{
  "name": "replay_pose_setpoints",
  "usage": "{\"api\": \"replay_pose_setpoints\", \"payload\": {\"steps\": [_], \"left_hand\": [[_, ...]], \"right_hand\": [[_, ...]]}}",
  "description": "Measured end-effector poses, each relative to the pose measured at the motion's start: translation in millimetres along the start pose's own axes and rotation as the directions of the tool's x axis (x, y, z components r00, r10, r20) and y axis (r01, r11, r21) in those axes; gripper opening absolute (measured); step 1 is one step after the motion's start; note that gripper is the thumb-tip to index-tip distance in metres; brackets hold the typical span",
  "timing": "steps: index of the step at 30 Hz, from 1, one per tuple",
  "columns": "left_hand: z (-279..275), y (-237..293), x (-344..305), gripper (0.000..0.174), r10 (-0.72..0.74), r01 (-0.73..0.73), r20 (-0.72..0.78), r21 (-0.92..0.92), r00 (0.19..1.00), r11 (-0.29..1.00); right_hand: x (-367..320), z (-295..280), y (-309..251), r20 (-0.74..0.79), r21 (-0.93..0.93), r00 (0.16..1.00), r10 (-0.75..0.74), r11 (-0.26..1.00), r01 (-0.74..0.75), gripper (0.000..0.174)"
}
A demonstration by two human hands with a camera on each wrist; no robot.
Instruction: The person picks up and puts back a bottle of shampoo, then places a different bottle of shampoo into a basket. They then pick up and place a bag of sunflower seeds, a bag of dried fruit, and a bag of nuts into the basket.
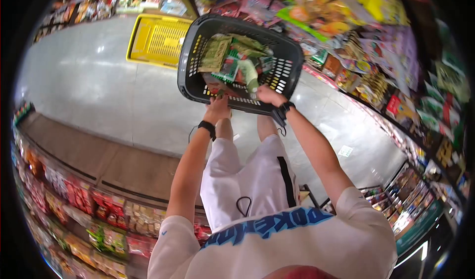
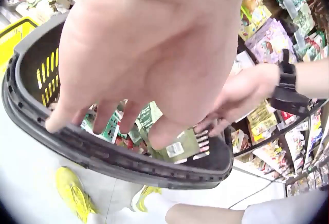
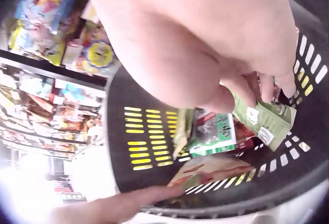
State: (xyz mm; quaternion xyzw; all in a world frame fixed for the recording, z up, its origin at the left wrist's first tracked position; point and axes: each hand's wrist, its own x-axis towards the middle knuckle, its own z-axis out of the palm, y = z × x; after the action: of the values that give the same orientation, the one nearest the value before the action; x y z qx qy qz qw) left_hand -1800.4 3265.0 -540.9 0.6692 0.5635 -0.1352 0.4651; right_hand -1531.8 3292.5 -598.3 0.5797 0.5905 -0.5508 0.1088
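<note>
At the black basket (image 1: 186,70), the right hand (image 1: 270,96) pinches a green packet (image 1: 249,72), the left hand (image 1: 217,109) loosely spread.

A black slotted basket (image 1: 185,76) is kinda loaded with jumbled packets (image 1: 216,55); one tilted green packet (image 3: 267,124) is held by the right hand (image 1: 272,96), while the near edge is overlapped by the left hand (image 1: 218,109).

Your arms (image 1: 189,175) reach forward and down, angling inward, hands near each other. Your left hand (image 1: 217,110) has loosely extended fingers; your right hand (image 1: 270,96) has its fingers curled.
</note>
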Motion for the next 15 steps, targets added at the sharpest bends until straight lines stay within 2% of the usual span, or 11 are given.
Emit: {"api": "replay_pose_setpoints", "payload": {"steps": [2, 3, 4, 5, 6, 7, 8, 10, 12, 14, 15], "left_hand": [[-9, -9, -7, 0.062, 0.028, -0.032, -0.036, -0.117, 0.999, 0.993], [-28, -4, -22, 0.064, 0.165, -0.195, -0.159, -0.199, 0.973, 0.96], [-43, 0, -40, 0.066, 0.284, -0.359, -0.283, -0.267, 0.916, 0.894], [-50, 2, -54, 0.061, 0.345, -0.453, -0.322, -0.372, 0.881, 0.81], [-56, 5, -68, 0.057, 0.393, -0.533, -0.368, -0.466, 0.842, 0.706], [-89, 24, -98, 0.057, 0.329, -0.267, -0.083, -0.779, 0.941, 0.567], [-120, 41, -135, 0.056, 0.325, 0.101, 0.237, -0.918, 0.915, 0.384], [-119, 38, -155, 0.057, 0.485, 0.187, 0.342, -0.922, 0.805, 0.34], [-124, 56, -180, 0.052, 0.547, 0.194, 0.364, -0.919, 0.754, 0.344], [-138, 72, -204, 0.037, 0.509, 0.19, 0.372, -0.908, 0.776, 0.374], [-137, 69, -206, 0.025, 0.521, 0.089, 0.352, -0.882, 0.777, 0.463]], "right_hand": [[-104, -45, -84, 0.171, -0.018, 0.985, -0.008, 1.0, 0.011, 0.041], [-139, -30, -76, 0.011, 0.031, 0.992, -0.124, 0.992, 0.124, 0.047], [-189, -44, -105, -0.01, 0.086, 0.978, -0.208, 0.974, 0.208, 0.05], [-242, -68, -147, 0.023, 0.236, 0.98, -0.2, 0.953, 0.189, 0.047], [-284, -81, -172, -0.019, 0.253, 0.963, -0.269, 0.93, 0.265, 0.048], [-317, -86, -186, -0.055, 0.286, 0.942, -0.33, 0.899, 0.332, 0.047], [-341, -80, -190, -0.128, 0.274, 0.905, -0.405, 0.863, 0.425, 0.048], [-388, -77, -213, -0.206, 0.2, 0.87, -0.447, 0.851, 0.485, 0.05], [-414, -72, -236, -0.238, 0.224, 0.871, -0.429, 0.849, 0.479, 0.048], [-439, -55, -252, -0.318, 0.231, 0.863, -0.393, 0.85, 0.473, 0.044], [-443, -44, -249, -0.383, 0.212, 0.845, -0.374, 0.855, 0.474, 0.041]]}}
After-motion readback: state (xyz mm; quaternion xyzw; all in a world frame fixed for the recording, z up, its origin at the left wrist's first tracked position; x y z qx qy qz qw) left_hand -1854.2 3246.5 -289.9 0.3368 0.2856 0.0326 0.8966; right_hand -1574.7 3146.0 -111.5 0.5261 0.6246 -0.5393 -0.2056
